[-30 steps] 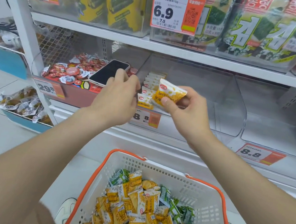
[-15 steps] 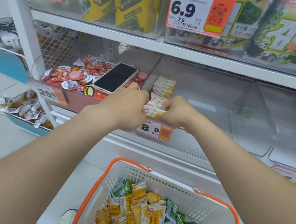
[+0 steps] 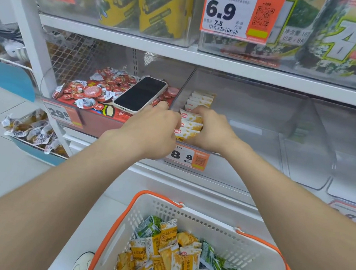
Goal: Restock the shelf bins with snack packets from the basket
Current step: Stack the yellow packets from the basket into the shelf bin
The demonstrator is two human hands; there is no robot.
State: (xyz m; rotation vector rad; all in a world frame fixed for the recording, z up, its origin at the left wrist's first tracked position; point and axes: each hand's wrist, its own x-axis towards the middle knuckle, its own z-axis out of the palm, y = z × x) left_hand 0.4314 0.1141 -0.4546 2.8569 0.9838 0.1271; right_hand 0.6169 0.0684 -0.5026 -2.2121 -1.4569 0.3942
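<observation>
A left hand (image 3: 151, 130) and right hand (image 3: 213, 130) are curling together around a row of packets (image 3: 192, 118) (roughly seven showing) in one bin (image 3: 253, 111), above one basket (image 3: 208, 221).

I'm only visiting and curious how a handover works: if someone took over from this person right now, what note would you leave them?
Left hand: curled at the left end of the row of yellow packets; its fingertips are hidden, so the grip is unclear.
Right hand: fingers curled over the row's right side, holding it.
Where: the row stands on edge at the left of the clear bin; the basket below holds many yellow and green packets.
Done: one short row placed.
Left: most of the bin is bare; the basket is far from emptied.
Note: a phone lies on the red snacks next door.
</observation>
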